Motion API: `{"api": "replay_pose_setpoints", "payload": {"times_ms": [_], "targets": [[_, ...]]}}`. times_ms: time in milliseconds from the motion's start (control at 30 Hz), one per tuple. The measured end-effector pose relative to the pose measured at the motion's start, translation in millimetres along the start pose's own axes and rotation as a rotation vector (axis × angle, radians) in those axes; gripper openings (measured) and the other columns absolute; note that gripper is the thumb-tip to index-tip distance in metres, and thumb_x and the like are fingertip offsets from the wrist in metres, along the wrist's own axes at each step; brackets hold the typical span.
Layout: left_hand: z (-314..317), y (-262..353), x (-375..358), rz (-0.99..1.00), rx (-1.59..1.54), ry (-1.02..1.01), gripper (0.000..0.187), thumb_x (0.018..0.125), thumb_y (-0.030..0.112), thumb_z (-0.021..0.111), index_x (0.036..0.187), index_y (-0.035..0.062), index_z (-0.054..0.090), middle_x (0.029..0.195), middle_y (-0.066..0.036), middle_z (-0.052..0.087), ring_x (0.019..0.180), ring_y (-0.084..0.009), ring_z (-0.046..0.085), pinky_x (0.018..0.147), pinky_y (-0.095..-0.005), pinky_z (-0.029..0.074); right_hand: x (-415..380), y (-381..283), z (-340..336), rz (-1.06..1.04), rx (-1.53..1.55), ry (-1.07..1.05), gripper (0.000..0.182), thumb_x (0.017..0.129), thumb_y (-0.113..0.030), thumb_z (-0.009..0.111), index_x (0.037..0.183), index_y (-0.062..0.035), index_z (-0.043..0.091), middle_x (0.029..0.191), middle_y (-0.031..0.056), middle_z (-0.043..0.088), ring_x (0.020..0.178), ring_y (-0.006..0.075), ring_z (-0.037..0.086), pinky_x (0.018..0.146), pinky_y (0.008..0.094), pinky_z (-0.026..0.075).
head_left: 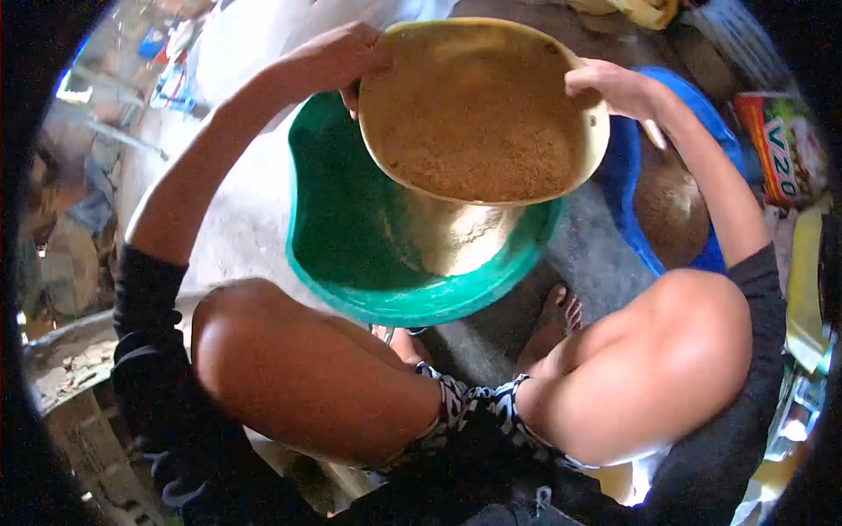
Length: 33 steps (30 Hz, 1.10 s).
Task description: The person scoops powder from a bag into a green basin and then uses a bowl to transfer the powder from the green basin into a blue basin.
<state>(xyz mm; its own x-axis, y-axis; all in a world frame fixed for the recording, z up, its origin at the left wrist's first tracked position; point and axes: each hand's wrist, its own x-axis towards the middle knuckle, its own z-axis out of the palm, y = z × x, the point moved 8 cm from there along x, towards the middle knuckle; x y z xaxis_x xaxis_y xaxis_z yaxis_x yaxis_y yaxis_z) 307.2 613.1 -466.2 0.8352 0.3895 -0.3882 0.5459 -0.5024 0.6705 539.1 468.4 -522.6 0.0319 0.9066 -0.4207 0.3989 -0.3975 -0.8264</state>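
I hold a round yellow sieve (491, 35) filled with brown grainy powder over a green basin (351, 219). My left hand (338, 57) grips the sieve's left rim. On the sieve's right rim sits my right hand (614, 88), also gripping. A pale heap of sifted powder (456, 237) lies in the green basin, right under the sieve. My bent knees are below the basin, and one bare foot (553, 316) rests on the floor beside it.
A blue basin (693, 114) holding brown powder stands to the right, partly behind my right forearm. A printed packet (785, 149) and other bags lie at the far right. A white sack (254, 35) lies at the back left. Concrete floor surrounds the basins.
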Motion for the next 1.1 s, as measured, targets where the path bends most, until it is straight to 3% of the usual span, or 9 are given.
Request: {"api": "replay_pose_setpoints", "payload": {"times_ms": [67,133,200,267,333,467,633,933,1100], "targets": [[-7,71,15,0.09,0.07,-0.048,0.031,0.084,0.014,0.054,0.11,-0.0033,0.056,0.075,-0.014,0.064,0.058,-0.0242,0.065,0.051,-0.0349,0.054,-66,-17,-20,0.09,-0.027,-0.177,0.038,0.079,-0.024,0.054,0.107,0.0001,0.049,0.08,0.0128,0.062,0.056,0.0201,0.064,0.046,0.0319,0.054],[-11,123,39,0.344,0.281,0.033,0.024,0.082,0.013,0.053,0.094,-0.0056,0.063,0.063,-0.008,0.062,0.053,-0.0182,0.061,0.05,-0.033,0.051,-111,3,-61,0.119,-0.077,0.037,0.032,0.081,-0.019,0.051,0.105,0.0026,0.049,0.078,0.0147,0.063,0.052,0.0206,0.062,0.042,0.0327,0.053],[8,176,65,0.221,0.269,0.093,0.026,0.08,0.015,0.055,0.094,-0.0053,0.061,0.069,-0.01,0.064,0.055,-0.0179,0.061,0.05,-0.0317,0.051,-155,20,-94,0.142,-0.072,0.187,0.035,0.083,-0.014,0.048,0.114,0.0024,0.047,0.072,0.0128,0.064,0.045,0.0194,0.06,0.036,0.0293,0.049],[34,245,67,0.516,0.263,0.047,0.029,0.079,0.016,0.056,0.099,-0.004,0.059,0.075,-0.015,0.065,0.062,-0.0231,0.065,0.055,-0.035,0.052,-211,30,-131,0.164,-0.15,0.508,0.036,0.084,-0.013,0.047,0.116,0.0027,0.046,0.08,0.0146,0.064,0.046,0.0204,0.061,0.037,0.0306,0.05],[59,294,85,0.839,0.563,0.405,0.033,0.075,0.015,0.058,0.104,-0.0013,0.059,0.083,-0.021,0.066,0.077,-0.0295,0.067,0.062,-0.0396,0.053,-249,70,-165,0.108,-0.329,0.719,0.046,0.084,-0.013,0.046,0.127,0.0035,0.039,0.082,0.0146,0.062,0.054,0.0204,0.061,0.04,0.0318,0.051],[118,329,136,0.792,0.577,0.461,0.043,0.08,0.01,0.057,0.121,0.0001,0.048,0.081,-0.022,0.065,0.075,-0.033,0.068,0.065,-0.0424,0.056,-306,44,-145,0.082,-0.537,1.045,0.057,0.084,-0.004,0.043,0.14,-0.003,0.03,0.078,0.0188,0.06,0.058,0.0198,0.06,0.051,0.0346,0.05],[169,347,188,0.807,0.462,0.532,0.057,0.076,0.007,0.061,0.128,0.0037,0.038,0.087,-0.026,0.063,0.084,-0.0402,0.065,0.072,-0.048,0.053,-314,113,-187,0.09,-0.994,1.204,0.071,0.083,-0.003,0.048,0.146,-0.0083,0.013,0.121,0.0313,0.051,0.094,0.0473,0.058,0.078,0.0529,0.05],[186,329,195,0.809,0.434,0.612,0.079,0.075,0.009,0.064,0.142,0.0133,0.022,0.11,-0.03,0.053,0.088,-0.0435,0.062,0.071,-0.0455,0.054,-311,117,-178,0.026,-1.187,1.349,0.084,0.076,0.005,0.052,0.147,-0.0174,0.015,0.147,0.0156,0.029,0.117,0.0421,0.047,0.083,0.0486,0.052],[156,348,152,0.928,0.438,0.803,0.078,0.075,-0.001,0.055,0.143,0.0015,0.018,0.117,-0.03,0.049,0.099,-0.0424,0.058,0.077,-0.0454,0.053,-324,85,-186,-0.049,-1.294,1.393,0.089,0.074,0.001,0.064,0.147,-0.0179,0.015,0.148,0.0147,0.028,0.116,0.0431,0.048,0.086,0.0488,0.05]]}}
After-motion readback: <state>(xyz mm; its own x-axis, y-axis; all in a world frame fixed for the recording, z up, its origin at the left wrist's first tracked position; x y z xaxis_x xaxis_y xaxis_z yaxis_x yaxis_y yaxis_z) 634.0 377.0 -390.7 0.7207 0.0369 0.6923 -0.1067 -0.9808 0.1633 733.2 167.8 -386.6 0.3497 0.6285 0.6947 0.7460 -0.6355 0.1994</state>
